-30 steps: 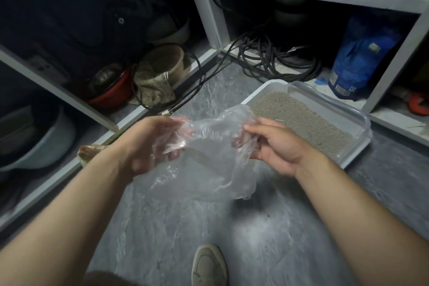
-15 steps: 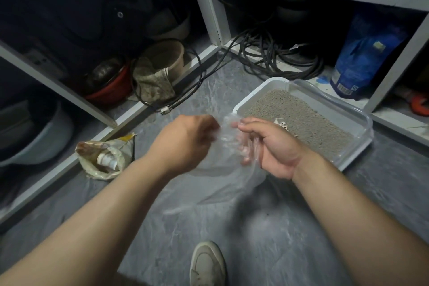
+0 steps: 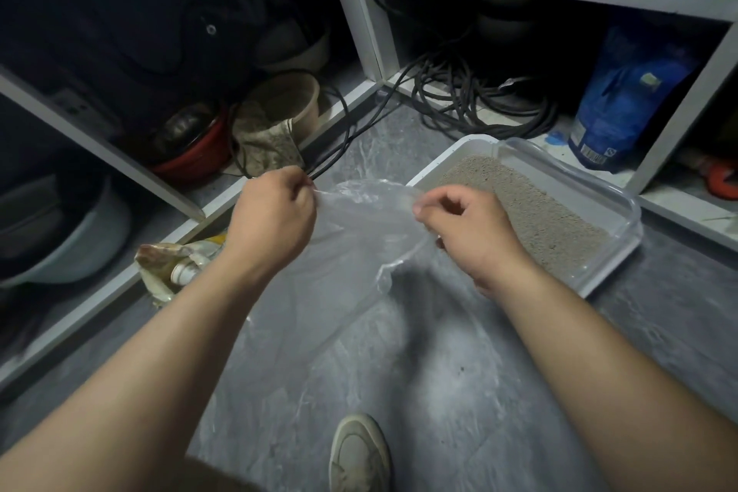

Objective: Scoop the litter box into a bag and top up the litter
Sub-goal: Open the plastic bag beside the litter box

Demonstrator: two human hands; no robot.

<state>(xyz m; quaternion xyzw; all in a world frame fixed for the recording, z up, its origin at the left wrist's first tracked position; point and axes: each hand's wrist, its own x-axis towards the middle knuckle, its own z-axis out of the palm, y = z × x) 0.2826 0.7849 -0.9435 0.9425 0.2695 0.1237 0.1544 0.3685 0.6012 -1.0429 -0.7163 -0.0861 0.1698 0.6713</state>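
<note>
A clear thin plastic bag [image 3: 355, 248] hangs between my two hands above the grey floor. My left hand [image 3: 271, 220] pinches its rim on the left side. My right hand [image 3: 467, 232] pinches the rim on the right, so the mouth is stretched between them. Behind my right hand, a white litter box [image 3: 607, 252] with a clear rim sits on the floor, filled with grey litter [image 3: 531, 208]. A blue litter bag [image 3: 623, 100] stands on the low shelf behind the box. No scoop is visible.
White shelving [image 3: 359, 24] frames the corner. Coiled black cables [image 3: 479, 100] lie on the low shelf. A red bowl [image 3: 195, 156], a beige pot [image 3: 287, 104] and a pale basin [image 3: 72, 244] sit at left. A crumpled wrapper with a bottle [image 3: 175, 268] lies by the shelf edge. My shoe [image 3: 359, 455] is below.
My hands have moved apart, pulling the crumpled bag's rim open and stretching it between them. The bag now hangs lower and longer.
</note>
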